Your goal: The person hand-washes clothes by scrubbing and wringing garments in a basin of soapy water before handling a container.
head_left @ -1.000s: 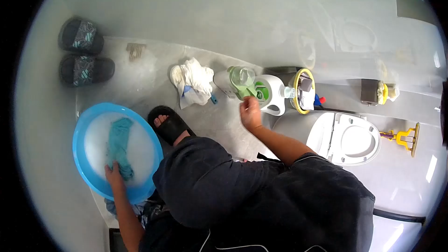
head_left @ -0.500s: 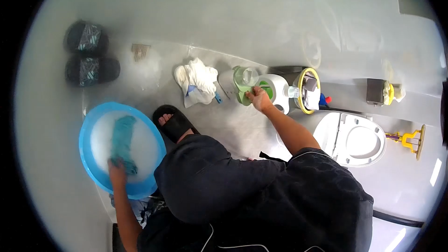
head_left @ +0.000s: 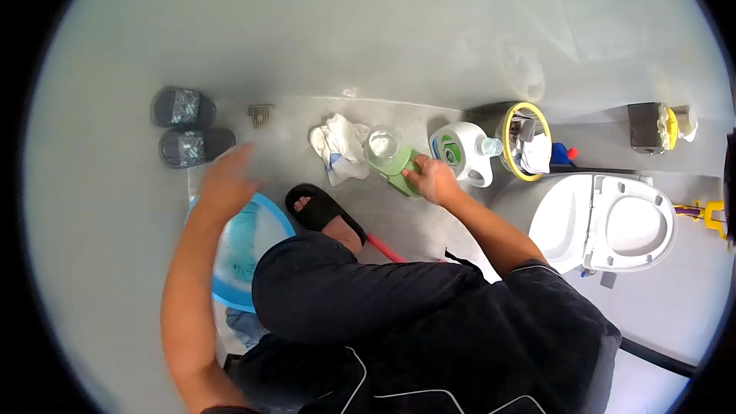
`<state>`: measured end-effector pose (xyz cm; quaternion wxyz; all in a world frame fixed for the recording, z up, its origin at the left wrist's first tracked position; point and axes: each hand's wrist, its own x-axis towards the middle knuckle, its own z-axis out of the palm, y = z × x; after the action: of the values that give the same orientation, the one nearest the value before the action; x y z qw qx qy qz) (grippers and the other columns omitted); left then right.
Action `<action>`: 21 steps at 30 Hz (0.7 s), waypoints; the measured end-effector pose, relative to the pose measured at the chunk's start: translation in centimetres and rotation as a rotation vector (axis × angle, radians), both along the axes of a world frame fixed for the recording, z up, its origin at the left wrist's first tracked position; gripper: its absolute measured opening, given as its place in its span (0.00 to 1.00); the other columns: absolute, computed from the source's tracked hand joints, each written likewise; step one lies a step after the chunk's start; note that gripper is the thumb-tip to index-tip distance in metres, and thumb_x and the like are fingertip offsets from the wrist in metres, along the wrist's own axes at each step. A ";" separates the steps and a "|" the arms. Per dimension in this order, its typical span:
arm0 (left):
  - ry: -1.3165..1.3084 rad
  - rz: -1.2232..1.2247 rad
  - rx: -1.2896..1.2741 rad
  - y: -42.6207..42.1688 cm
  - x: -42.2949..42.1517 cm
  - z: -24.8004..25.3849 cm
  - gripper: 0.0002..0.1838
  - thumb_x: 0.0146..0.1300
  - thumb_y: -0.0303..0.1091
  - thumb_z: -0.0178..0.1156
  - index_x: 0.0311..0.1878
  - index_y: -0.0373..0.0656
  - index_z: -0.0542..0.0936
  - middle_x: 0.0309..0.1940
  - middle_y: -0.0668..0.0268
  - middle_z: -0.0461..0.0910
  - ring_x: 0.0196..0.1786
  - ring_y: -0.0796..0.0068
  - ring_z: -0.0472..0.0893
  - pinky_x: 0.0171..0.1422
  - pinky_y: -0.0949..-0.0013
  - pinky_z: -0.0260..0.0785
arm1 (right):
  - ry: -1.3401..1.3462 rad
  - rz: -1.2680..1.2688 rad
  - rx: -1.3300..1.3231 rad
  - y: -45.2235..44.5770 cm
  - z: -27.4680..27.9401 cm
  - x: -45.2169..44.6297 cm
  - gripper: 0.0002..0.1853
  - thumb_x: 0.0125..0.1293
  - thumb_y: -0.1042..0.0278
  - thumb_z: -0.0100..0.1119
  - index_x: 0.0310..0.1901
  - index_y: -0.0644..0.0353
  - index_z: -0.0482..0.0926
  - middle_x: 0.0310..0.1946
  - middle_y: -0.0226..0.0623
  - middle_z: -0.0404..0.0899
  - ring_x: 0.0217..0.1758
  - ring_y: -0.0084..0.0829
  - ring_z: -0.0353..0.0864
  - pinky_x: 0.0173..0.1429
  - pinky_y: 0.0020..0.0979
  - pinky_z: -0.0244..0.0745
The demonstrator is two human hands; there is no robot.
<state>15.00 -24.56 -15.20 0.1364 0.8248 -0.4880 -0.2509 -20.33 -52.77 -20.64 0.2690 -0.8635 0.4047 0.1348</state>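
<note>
My right hand [head_left: 435, 182] grips a light green plastic container [head_left: 408, 170] with a round clear part at its end, held above the floor. My left hand [head_left: 230, 184] is raised over the far edge of a blue basin [head_left: 230, 297], blurred, its fingers apart and nothing seen in them. In the basin's whitish water lies a teal cloth [head_left: 244, 241]; my left arm and knee hide part of the basin. Just beyond the green container, a bunched white cloth [head_left: 341, 142] lies on the floor. A white detergent bottle [head_left: 460, 146] with a green label stands beside my right hand.
A yellow-rimmed bin [head_left: 543, 115] holding waste stands by the wall, near a toilet [head_left: 563, 222]. Dark slippers [head_left: 184, 107] and a floor drain [head_left: 261, 115] are at the far left. A pink-red stick [head_left: 385, 248] lies beside my sandalled foot [head_left: 326, 211].
My left hand has let go of the teal cloth and risen out of the basin. The green container has been pulled away from the detergent bottle, which now shows more fully. The view has shifted.
</note>
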 end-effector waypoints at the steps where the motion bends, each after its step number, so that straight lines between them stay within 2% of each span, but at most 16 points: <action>1: 0.009 -0.067 -0.017 -3.5 -1.8 1.7 0.43 0.59 0.39 0.74 0.76 0.40 0.69 0.74 0.48 0.72 0.75 0.46 0.72 0.78 0.52 0.65 | -0.018 -0.002 0.004 0.2 1.1 0.6 0.22 0.71 0.48 0.64 0.50 0.63 0.82 0.41 0.58 0.86 0.48 0.57 0.86 0.53 0.51 0.79; 3: 0.138 -0.178 -0.116 -8.2 -4.8 3.4 0.50 0.51 0.35 0.79 0.79 0.44 0.67 0.77 0.47 0.68 0.78 0.47 0.68 0.81 0.53 0.62 | 0.035 0.142 0.034 0.5 3.4 1.9 0.22 0.71 0.49 0.64 0.50 0.63 0.82 0.40 0.57 0.86 0.48 0.57 0.86 0.53 0.51 0.80; 7: 0.217 -0.297 -0.102 -12.0 -7.9 6.5 0.54 0.47 0.34 0.80 0.81 0.49 0.65 0.77 0.48 0.68 0.77 0.47 0.70 0.80 0.53 0.63 | -0.094 0.287 0.006 1.2 6.4 4.2 0.19 0.70 0.52 0.65 0.48 0.63 0.81 0.38 0.54 0.86 0.45 0.58 0.86 0.51 0.52 0.80; 9: 0.225 -0.352 -0.191 -12.1 -7.8 5.7 0.48 0.48 0.32 0.77 0.76 0.51 0.70 0.71 0.51 0.73 0.70 0.46 0.76 0.73 0.52 0.70 | -0.146 0.316 -0.009 1.4 6.9 5.2 0.19 0.70 0.52 0.65 0.47 0.63 0.81 0.38 0.54 0.86 0.45 0.57 0.86 0.51 0.52 0.80; 13: 0.208 -0.300 -0.239 -11.2 -6.5 5.9 0.43 0.46 0.32 0.76 0.71 0.49 0.74 0.65 0.52 0.77 0.66 0.46 0.78 0.69 0.52 0.72 | -0.189 0.385 -0.027 2.1 7.2 7.8 0.18 0.71 0.54 0.64 0.45 0.63 0.80 0.36 0.53 0.86 0.44 0.56 0.86 0.50 0.53 0.80; 15: 0.181 -0.219 -0.217 -10.6 -6.0 6.6 0.37 0.46 0.34 0.76 0.64 0.47 0.77 0.60 0.52 0.79 0.63 0.46 0.79 0.65 0.52 0.74 | -0.216 0.396 -0.023 2.4 7.5 8.7 0.17 0.71 0.54 0.64 0.45 0.63 0.80 0.36 0.52 0.86 0.44 0.56 0.86 0.49 0.53 0.80; 18: 0.160 -0.162 -0.233 -9.7 -5.5 5.6 0.35 0.46 0.35 0.76 0.62 0.46 0.78 0.57 0.53 0.80 0.61 0.45 0.80 0.63 0.51 0.75 | -0.195 0.424 -0.020 2.9 8.2 10.1 0.17 0.71 0.55 0.64 0.47 0.63 0.81 0.36 0.52 0.86 0.45 0.55 0.87 0.49 0.53 0.80; 21: 0.183 -0.110 -0.207 -8.7 -5.2 4.8 0.37 0.46 0.34 0.76 0.63 0.43 0.77 0.57 0.51 0.79 0.61 0.46 0.79 0.65 0.54 0.74 | -0.146 0.444 -0.023 3.4 7.6 10.8 0.17 0.71 0.56 0.64 0.47 0.64 0.81 0.36 0.52 0.87 0.45 0.56 0.87 0.50 0.53 0.80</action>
<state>9.81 -33.28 -10.35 0.2510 0.7520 -0.5411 -0.2805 -9.55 -49.34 -13.06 0.2516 -0.9418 0.1859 0.1233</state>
